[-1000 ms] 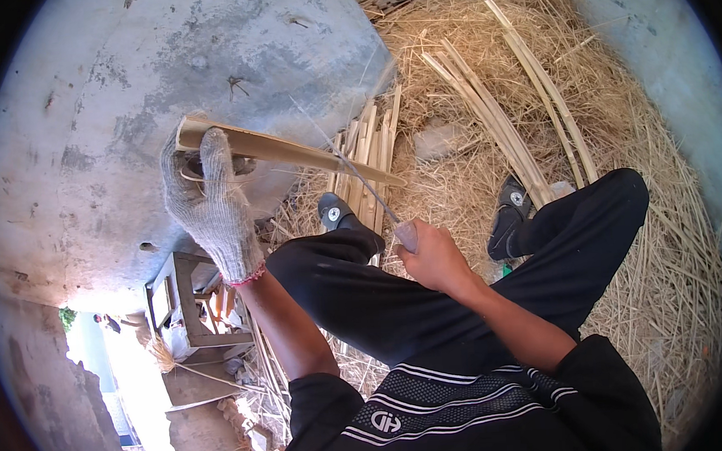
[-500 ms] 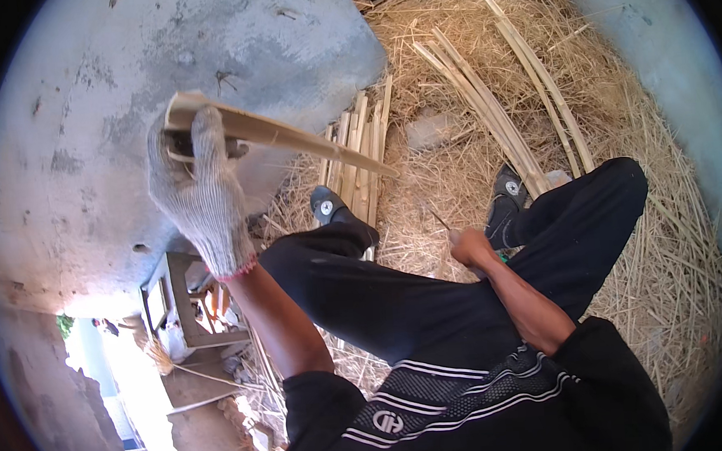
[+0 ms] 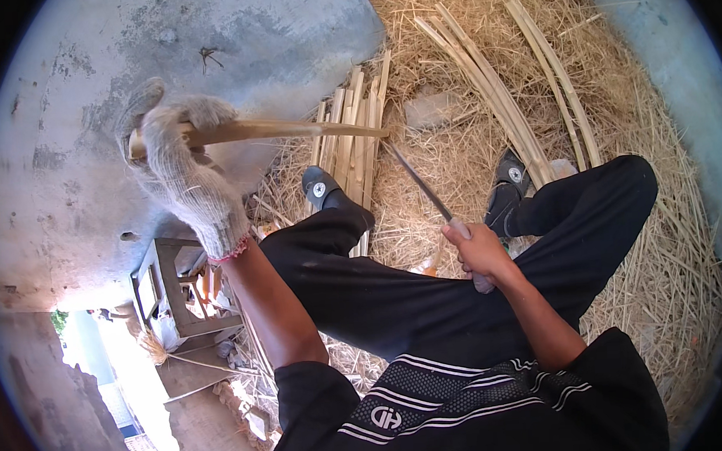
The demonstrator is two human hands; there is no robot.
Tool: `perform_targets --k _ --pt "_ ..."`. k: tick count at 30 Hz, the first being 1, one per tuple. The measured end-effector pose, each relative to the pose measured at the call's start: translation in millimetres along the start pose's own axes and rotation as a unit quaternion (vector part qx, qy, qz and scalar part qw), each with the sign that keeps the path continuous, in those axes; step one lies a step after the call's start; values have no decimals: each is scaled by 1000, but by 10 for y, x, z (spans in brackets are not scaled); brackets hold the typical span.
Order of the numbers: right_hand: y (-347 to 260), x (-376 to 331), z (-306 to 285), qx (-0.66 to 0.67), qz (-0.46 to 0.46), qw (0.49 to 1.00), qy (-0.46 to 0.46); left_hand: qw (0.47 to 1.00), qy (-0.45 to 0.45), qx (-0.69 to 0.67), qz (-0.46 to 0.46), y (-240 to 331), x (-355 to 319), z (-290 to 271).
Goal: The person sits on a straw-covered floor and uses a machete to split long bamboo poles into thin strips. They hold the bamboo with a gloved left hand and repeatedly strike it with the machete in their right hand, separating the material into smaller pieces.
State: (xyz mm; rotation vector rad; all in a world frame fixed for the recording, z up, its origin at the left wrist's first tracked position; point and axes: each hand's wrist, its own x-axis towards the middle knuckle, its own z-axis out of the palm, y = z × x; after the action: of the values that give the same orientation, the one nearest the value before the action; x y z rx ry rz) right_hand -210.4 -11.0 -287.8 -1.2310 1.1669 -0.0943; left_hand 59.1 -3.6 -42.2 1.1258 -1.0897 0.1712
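Pale tan split bamboo strip [image 3: 289, 129] is held up in the air in the head view, running from the mottled grey wall [image 3: 284, 48] side out over the left edge of the straw-covered floor [image 3: 654, 290]. The left hand [image 3: 182, 158], in a grey knitted glove with a red cuff edge, is closed around its near end. The bare right hand [image 3: 485, 253] grips the pinkish-grey handle of a long narrow knife with a dark metal blade [image 3: 423, 180], whose tip points up to the strip's far end; whether they touch, I cannot tell.

One second ago the blade crossed the strip partway along; half a second ago the knife was lower, well apart from it. Now the blade is raised again, the strip lies nearly level instead of sloping down to the right, and the gloved fingers wrap over it where the thumb lay before.

On the floor, pale yellow split strips [image 3: 353, 131] lie by the straw's left edge, beyond the dark left shoe [image 3: 319, 187]. More long, light-brown slats [image 3: 498, 97] lie toward its right edge, near the right shoe [image 3: 507, 182].
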Motion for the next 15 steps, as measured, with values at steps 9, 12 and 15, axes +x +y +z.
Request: perform_targets --k 9,12,15 --pt "-507 -408 -321 85 -121 981 127 990 142 -5 4 460 106 504" --pt "-605 -507 -394 75 -181 970 141 999 19 -30 10 425 3 645" --pt "-758 -706 -310 92 -217 966 101 992 118 -38 -33 318 -70 693"
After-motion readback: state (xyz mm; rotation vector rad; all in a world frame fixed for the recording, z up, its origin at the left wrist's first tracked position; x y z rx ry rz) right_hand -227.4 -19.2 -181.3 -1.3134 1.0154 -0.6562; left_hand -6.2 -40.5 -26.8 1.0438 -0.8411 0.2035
